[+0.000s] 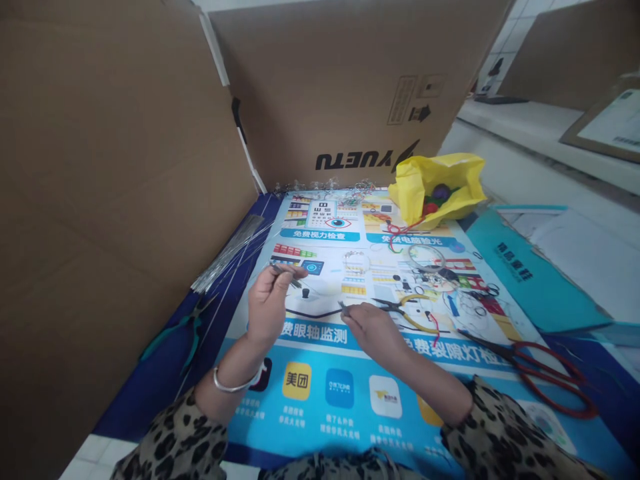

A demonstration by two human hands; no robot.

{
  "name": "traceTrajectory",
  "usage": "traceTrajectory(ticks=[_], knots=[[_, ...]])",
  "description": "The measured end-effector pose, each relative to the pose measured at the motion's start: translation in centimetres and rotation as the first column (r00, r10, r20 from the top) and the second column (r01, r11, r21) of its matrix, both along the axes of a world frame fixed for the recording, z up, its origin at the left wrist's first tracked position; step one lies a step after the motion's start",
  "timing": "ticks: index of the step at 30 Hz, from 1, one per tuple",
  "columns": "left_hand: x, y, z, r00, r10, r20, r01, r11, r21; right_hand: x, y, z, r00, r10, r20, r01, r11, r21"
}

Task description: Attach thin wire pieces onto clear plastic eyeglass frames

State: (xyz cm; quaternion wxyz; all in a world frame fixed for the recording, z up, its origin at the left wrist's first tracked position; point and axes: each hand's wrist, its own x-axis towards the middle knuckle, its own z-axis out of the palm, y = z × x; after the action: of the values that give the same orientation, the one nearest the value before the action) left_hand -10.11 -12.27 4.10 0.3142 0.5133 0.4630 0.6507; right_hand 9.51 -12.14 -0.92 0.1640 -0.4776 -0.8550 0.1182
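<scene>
My left hand (pixel 269 303) is raised over the printed sheet, thumb and fingers pinched on what looks like thin metal wire (pixel 296 283). To its right, my right hand (pixel 373 327) is closed in a pinch, with a small grey tip showing at its fingertips; the thin strand between the hands is too fine to follow fully. Beside the right hand lie yellow-handled pliers (pixel 417 317). Teal-handled pliers (pixel 183 333) rest at the left, near a bundle of straight silvery wires (pixel 233 250). Red-handled scissors (pixel 550 373) lie at the right.
Tall cardboard panels (pixel 360 87) wall the left and back. A yellow bag (pixel 413 190) holding coloured balls stands at the back right, near a roll of tape or wire (pixel 427 259). Tangled wire pieces (pixel 350 193) line the back edge. A teal box flap (pixel 540 273) lies right.
</scene>
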Motion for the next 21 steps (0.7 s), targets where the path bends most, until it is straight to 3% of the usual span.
traceTrajectory(ticks=[3, 9, 21], knots=[[0.3, -0.4, -0.7, 0.975, -0.069, -0.21, 0.05, 0.994, -0.094, 0.4, 0.1, -0.1, 0.998, -0.021, -0.052, 0.019, 0.998, -0.054], [3.0, -1.1, -3.5, 0.897, -0.337, -0.286, 0.268, 0.93, -0.253, 0.9, -0.1, -0.6, 0.984, 0.011, -0.177, -0.016, 1.0, -0.026], [2.8, -1.1, -4.7, 0.927, -0.35, -0.136, 0.298, 0.905, -0.303, 1.1, 0.3, -0.4, 0.971, -0.004, -0.238, 0.003, 1.0, -0.005]])
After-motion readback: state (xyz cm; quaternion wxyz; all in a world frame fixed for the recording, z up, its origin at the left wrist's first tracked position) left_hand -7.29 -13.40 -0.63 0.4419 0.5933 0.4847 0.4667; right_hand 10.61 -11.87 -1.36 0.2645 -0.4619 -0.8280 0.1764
